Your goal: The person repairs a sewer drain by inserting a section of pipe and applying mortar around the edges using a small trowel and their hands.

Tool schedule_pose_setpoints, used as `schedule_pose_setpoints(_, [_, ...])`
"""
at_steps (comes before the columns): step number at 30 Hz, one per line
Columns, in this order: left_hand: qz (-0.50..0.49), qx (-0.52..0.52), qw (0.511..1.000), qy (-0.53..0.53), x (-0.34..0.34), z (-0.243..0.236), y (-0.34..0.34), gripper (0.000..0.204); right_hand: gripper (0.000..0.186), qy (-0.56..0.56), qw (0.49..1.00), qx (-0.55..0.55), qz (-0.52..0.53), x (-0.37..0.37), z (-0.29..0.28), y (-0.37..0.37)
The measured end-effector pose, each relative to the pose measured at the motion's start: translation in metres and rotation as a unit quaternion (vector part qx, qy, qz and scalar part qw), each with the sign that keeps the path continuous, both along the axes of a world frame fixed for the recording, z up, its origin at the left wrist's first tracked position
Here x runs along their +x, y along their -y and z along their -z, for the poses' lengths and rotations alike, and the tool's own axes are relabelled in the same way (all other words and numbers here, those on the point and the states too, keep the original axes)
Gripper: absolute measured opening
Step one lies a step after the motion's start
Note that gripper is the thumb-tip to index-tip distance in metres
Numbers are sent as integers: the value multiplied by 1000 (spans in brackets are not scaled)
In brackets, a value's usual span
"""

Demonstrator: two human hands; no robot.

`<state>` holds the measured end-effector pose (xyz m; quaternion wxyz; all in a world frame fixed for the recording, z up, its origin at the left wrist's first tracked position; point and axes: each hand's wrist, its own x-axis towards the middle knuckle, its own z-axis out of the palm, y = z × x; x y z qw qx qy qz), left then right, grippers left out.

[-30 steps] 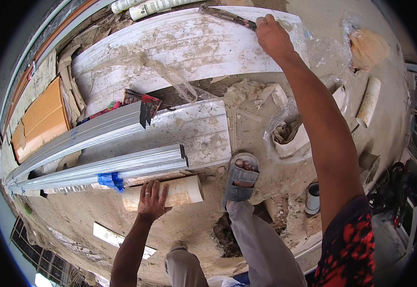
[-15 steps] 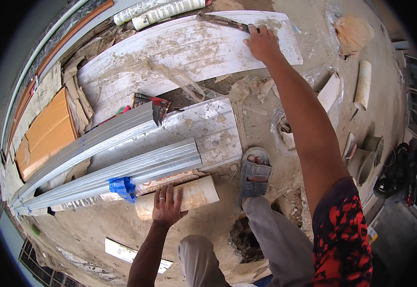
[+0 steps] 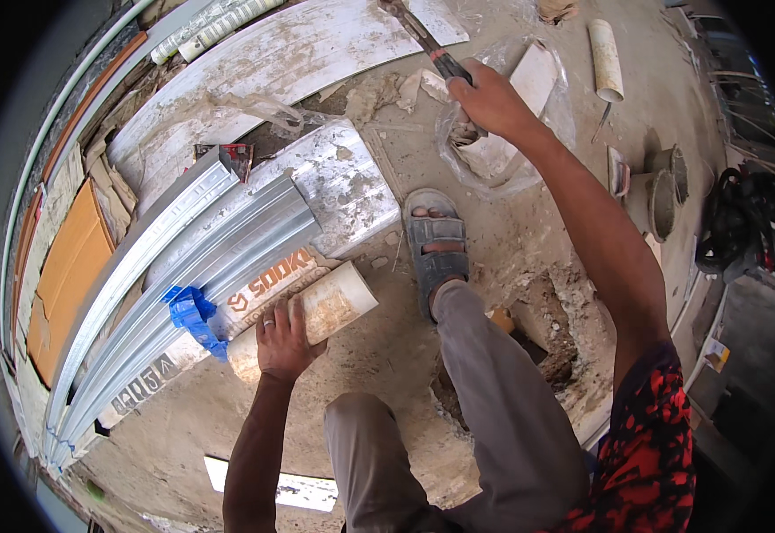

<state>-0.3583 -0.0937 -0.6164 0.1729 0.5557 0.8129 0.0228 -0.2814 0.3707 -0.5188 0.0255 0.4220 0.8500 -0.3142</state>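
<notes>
While the left hand (image 3: 284, 345) rests, fingers extended, over the off-white pipe (image 3: 340, 302) on the floor (image 3: 385, 369), just off the white panel's near edge (image 3: 358, 233), the right hand (image 3: 492, 99) grips a long-handled tool (image 3: 425, 37). Steadying appears underway; the next move calls for preventing roll.

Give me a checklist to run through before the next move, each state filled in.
1. Right hand grips tool: ok, closed around it.
2. Left hand on pipe: ok, laid over it.
3. Tool clear of pipe: ok, well apart.
4. Toes covered: not ok, sandal is open-toed.
5. Hole covered: not ok, open beside right leg.
6. Pipe's underside sound: cannot tell, hidden.
</notes>
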Motion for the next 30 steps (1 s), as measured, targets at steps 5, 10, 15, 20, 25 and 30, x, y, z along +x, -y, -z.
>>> schedule_pose_setpoints(5, [26, 30, 997, -70, 2, -11, 0, 105, 45, -94, 981, -100, 138, 281, -78, 160])
schedule_pose_setpoints(10, [4, -26, 996, -84, 9, -7, 22, 103, 27, -1, 945, -82, 316, 503, -64, 425])
schedule_pose_setpoints(15, [-31, -47, 993, -108, 32, -3, 34, 108, 36, 125, 802, -198, 550, 604, -67, 642])
schedule_pose_setpoints(20, [-17, -35, 995, -87, 71, -8, 28, 105, 41, 124, 870, -110, 465, 661, -83, 638])
schedule_pose_setpoints(25, [141, 160, 973, -92, 93, -29, -3, 82, 48, 120, 917, -55, 376, 681, -68, 541])
schedule_pose_setpoints(30, [291, -7, 956, -48, 191, 22, -74, 82, 48, 215, 958, -16, 190, 728, 14, 512])
